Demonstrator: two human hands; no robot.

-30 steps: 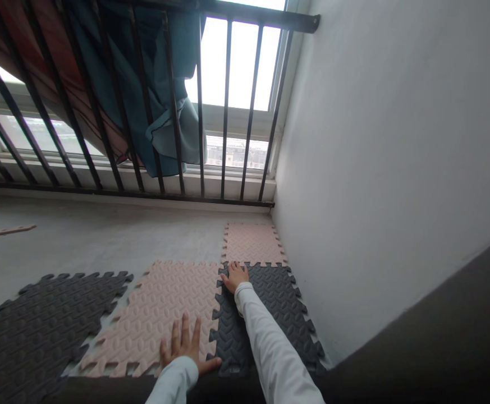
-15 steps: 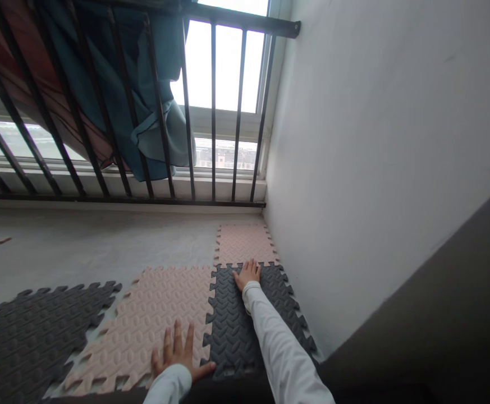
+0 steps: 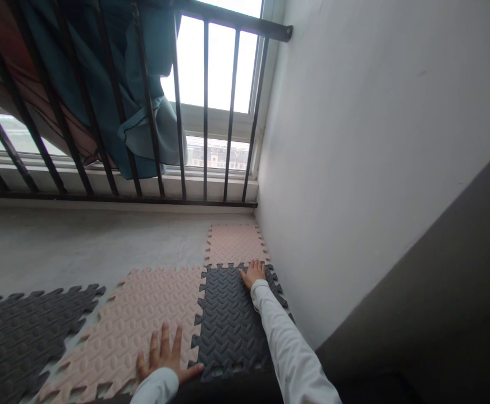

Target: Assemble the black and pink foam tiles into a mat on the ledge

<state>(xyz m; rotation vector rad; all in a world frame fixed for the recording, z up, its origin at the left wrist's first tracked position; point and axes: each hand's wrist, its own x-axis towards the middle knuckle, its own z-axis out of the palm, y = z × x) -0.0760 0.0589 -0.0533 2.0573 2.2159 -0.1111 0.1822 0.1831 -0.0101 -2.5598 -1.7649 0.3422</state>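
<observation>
My right hand (image 3: 254, 274) lies flat, fingers spread, on the far right part of a black foam puzzle mat (image 3: 232, 314), close to its joint with a pink foam mat (image 3: 235, 244) in the corner. My left hand (image 3: 164, 354) rests with fingers spread on the near right part of a larger-looking pink foam mat (image 3: 143, 308); its thumb reaches over the edge of the black mat. The two mats meet along their toothed edges. Further left lies another black foam mat (image 3: 30, 331), apart from the pink one by a narrow gap.
A white wall (image 3: 333, 185) rises along the right side of the mats. Black metal railings (image 3: 205, 112) stand before a window at the back, with blue cloth (image 3: 139, 129) hanging behind them. Grey floor (image 3: 80, 241) shows between mats and railing.
My right hand has slid right across the black mat, toward the wall side. My left hand stays at about the same place on the pink mat. The view has turned slightly right.
</observation>
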